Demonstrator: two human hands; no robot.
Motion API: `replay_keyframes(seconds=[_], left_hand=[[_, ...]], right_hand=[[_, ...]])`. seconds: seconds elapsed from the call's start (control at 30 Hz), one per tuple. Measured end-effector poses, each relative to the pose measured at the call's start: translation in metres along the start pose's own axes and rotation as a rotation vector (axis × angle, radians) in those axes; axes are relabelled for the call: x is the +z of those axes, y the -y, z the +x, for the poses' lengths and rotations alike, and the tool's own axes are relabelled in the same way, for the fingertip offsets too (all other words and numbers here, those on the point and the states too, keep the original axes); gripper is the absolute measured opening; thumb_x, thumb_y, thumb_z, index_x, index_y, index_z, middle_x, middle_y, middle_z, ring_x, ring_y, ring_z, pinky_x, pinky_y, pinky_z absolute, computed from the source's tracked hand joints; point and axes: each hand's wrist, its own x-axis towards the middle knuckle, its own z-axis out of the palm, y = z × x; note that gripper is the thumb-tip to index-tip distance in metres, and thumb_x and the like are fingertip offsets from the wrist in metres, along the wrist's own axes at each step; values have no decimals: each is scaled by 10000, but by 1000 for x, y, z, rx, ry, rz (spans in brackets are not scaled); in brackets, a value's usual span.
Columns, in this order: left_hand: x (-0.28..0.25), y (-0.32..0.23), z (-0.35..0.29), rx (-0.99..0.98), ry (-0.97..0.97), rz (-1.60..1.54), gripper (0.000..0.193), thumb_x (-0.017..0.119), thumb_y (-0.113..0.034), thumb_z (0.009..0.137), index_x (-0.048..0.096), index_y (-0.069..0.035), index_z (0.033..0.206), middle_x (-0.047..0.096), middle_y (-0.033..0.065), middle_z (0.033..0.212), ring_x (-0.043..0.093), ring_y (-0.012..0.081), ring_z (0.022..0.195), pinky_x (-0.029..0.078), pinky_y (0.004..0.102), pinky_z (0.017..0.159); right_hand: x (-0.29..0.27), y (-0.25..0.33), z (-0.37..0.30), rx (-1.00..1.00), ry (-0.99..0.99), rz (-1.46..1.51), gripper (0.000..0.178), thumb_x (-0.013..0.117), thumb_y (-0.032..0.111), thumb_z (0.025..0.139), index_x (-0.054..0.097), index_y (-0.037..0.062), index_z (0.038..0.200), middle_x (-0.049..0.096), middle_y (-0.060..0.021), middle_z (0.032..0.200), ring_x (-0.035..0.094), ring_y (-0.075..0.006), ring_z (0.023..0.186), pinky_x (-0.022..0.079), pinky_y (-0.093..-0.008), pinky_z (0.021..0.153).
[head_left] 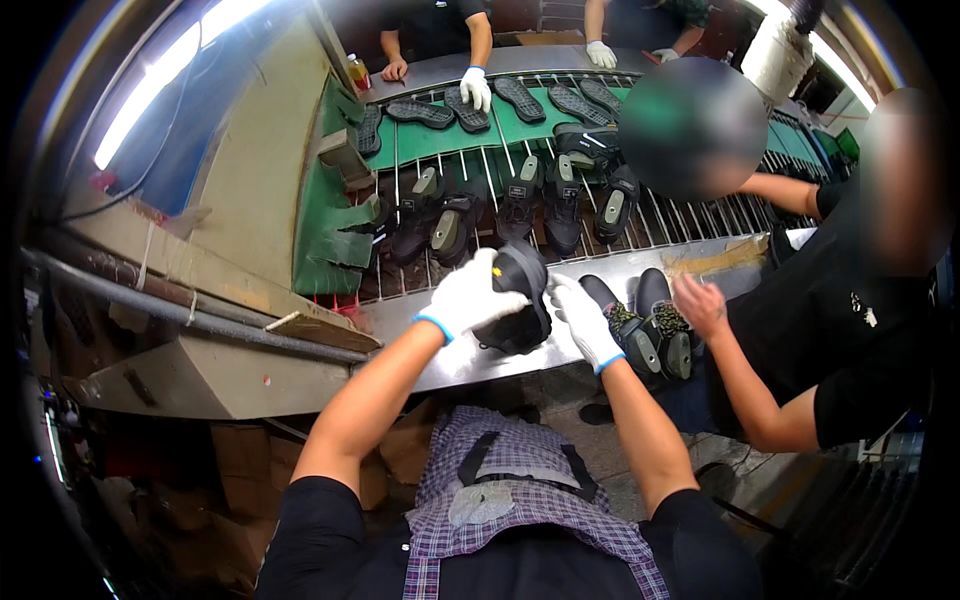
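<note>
A black shoe [518, 330] is tilted up over the metal ledge in front of me. My left hand [468, 298], in a white glove with a blue cuff, is closed on its left side, the thumb laid across it. At the shoe's right edge is my right hand [585, 322], gloved the same way, with its fingers stretched out; whether they touch the shoe I cannot tell. Just right of that hand, a pair of dark shoes [632, 325] with patterned laces and shoe lasts inside stands on the ledge.
Beyond the metal ledge [430, 370] runs a rod conveyor [490, 175] carrying several black shoes [520, 200] on lasts. Farther back, several black soles [420, 113] lie on a green strip [450, 140]. A co-worker [800, 330] stands close on my right; two others work across. A pale machine panel [240, 130] is at left.
</note>
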Motion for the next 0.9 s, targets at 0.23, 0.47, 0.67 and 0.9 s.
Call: replay_keyframes(seconds=[0.23, 0.47, 0.67, 0.9], left_hand=[[103, -6, -87, 308, -258, -42, 872, 980, -362, 640, 577, -10, 1329, 667, 211, 1182, 673, 395, 1082, 549, 453, 963], [174, 43, -120, 913, -191, -116, 838, 972, -263, 631, 584, 5, 1324, 607, 255, 1339, 606, 466, 1264, 502, 504, 1104], [175, 43, -118, 1018, -94, -55, 663, 886, -215, 687, 619, 44, 1236, 620, 261, 1267, 629, 455, 1151, 513, 518, 1008], [189, 34, -118, 1127, -95, 28, 482, 716, -58, 712, 633, 75, 1168, 621, 242, 1190, 632, 410, 1083, 510, 498, 953]], right_hand=[[-7, 52, -117, -151, -166, -314, 434, 507, 329, 1118, 603, 34, 1423, 695, -162, 1306, 658, -244, 1209, 493, -349, 1047], [8, 6, -197, 174, -198, -248, 529, 523, 358, 1095, 540, 19, 1501, 622, -211, 1452, 596, -306, 1348, 439, -362, 1135], [17, -15, -214, 326, -200, -176, 563, 495, 398, 1098, 520, 35, 1527, 622, -225, 1456, 588, -323, 1358, 426, -370, 1146], [7, -32, -215, 315, -120, 90, 599, 625, 334, 1047, 494, 15, 1537, 619, -192, 1440, 593, -256, 1318, 455, -361, 1122]])
